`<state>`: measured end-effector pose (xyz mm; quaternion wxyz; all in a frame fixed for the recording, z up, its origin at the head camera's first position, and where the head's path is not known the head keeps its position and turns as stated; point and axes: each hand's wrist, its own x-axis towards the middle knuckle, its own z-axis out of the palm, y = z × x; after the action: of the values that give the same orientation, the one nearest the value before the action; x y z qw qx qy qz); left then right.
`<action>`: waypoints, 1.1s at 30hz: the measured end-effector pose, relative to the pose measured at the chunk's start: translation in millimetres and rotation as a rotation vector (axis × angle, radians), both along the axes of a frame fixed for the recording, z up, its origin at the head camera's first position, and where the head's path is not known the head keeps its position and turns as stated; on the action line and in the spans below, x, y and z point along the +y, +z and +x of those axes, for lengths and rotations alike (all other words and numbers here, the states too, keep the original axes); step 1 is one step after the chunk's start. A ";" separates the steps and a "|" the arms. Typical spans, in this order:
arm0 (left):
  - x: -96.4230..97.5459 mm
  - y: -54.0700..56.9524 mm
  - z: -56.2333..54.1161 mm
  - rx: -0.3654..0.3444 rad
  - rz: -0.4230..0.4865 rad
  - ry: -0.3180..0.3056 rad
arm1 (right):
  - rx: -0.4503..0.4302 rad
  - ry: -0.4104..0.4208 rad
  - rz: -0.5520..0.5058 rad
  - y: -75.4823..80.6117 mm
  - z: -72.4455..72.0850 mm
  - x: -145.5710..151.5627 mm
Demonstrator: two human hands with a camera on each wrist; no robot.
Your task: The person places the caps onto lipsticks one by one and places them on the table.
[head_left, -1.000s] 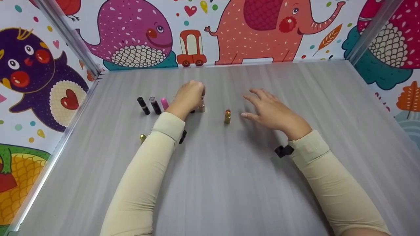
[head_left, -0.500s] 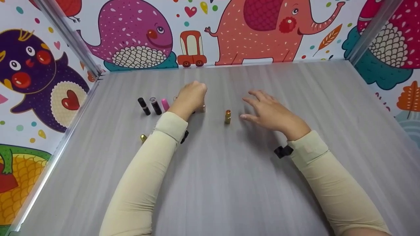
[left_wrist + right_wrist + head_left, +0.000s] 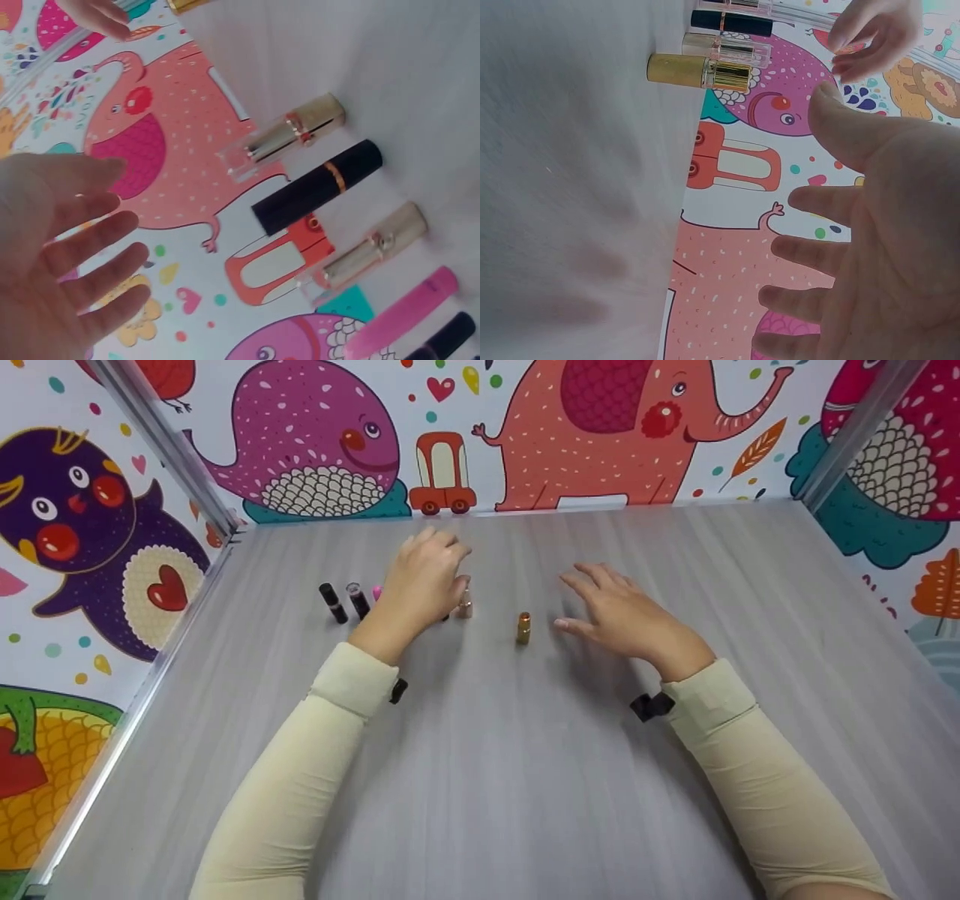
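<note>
My left hand (image 3: 426, 577) is held over a row of standing lipstick tubes, its fingers spread and nothing in them. Just past its thumb stands a clear-capped gold lipstick (image 3: 465, 606). In the left wrist view a black lipstick with a gold band (image 3: 319, 187), a second clear-capped lipstick (image 3: 375, 251) and a pink tube (image 3: 409, 313) follow in line. Most of these are covered by the hand in the head view. My right hand (image 3: 619, 611) hovers with loose, parted fingers, right of an upright gold lipstick (image 3: 523, 628), apart from it.
At the row's left end stand a black tube (image 3: 333, 603) and a dark clear-topped tube (image 3: 358, 600). The grey table (image 3: 510, 780) meets printed animal panels (image 3: 525, 465) at the back and sides, with metal posts (image 3: 169, 450) at the corners.
My left hand has opened its fingers and drawn up from the clear-capped lipstick, and its forearm has swung left, covering the small gold tube at the left. The right hand stays put.
</note>
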<state>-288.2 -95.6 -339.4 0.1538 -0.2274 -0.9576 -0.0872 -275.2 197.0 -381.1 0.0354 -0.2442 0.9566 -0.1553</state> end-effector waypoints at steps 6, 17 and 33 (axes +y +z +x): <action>-26.8 7.1 29.5 0.075 0.119 -0.022 | -0.001 0.008 -0.004 2.1 -1.2 0.8; -88.9 12.6 63.0 -0.051 0.166 0.118 | -0.008 0.010 -0.002 1.8 -1.0 3.1; -153.4 -44.6 78.2 -0.438 0.055 0.192 | -0.029 0.012 -0.001 -3.8 -3.0 1.8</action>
<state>-210.0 -249.0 -384.1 -0.0440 -0.1064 -0.9826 -0.1456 -278.2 198.8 -384.9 0.0500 -0.2477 0.9544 -0.1590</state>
